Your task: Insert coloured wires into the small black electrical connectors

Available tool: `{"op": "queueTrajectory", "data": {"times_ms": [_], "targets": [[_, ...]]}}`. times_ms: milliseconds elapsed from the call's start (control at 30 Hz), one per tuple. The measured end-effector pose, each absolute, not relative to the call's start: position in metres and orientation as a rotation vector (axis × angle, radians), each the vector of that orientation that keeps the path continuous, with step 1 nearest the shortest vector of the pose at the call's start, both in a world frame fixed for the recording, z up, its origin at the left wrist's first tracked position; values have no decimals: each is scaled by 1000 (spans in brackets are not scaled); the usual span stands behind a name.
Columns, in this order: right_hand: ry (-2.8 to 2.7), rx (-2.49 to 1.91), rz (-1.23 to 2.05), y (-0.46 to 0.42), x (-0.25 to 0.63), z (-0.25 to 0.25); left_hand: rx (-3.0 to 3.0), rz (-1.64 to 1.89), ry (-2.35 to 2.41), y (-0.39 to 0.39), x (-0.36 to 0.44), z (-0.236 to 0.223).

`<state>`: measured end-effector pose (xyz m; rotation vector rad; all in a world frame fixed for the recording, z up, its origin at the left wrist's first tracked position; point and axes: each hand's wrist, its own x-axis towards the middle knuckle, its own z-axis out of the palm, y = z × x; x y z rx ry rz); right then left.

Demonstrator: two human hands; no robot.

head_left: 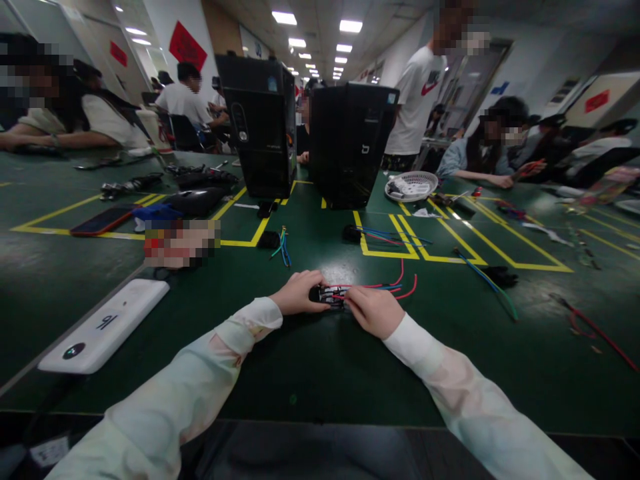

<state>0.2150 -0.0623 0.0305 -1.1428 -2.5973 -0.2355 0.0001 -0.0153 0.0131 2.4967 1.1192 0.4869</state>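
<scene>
In the head view my left hand (300, 291) is closed around the left end of a small black part (316, 293) with silvery metal pieces on its top side. Red and blue wires (411, 288) run out of this part to the right, passing behind my right hand. The fingers of my right hand (376, 311) are pinched together at the part's right end, where the wires come out. Just which wire lies between those fingertips is partly hidden. Both hands work low over the green table (320, 373), close to each other.
Two black computer towers (353, 147) stand ahead. Small black parts with loose wires (284, 248) lie beyond my hands and to the right. At left are a white power bank (107, 327) and a phone (103, 220). A white basket (413, 185) sits behind; people sit around.
</scene>
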Motion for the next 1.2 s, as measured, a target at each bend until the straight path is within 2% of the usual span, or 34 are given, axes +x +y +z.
{"op": "queueTrajectory", "data": {"times_ms": [600, 933, 1200], "targets": [[-2626, -1157, -234, -61, 218, 29, 2495, 481, 1093, -15, 0, 15], [-2543, -1172, -31, -67, 222, 29, 2492, 471, 1100, -14, -1, 15], [-2508, -1255, -213, -67, 230, 30, 2497, 487, 1084, -14, -1, 13]]}}
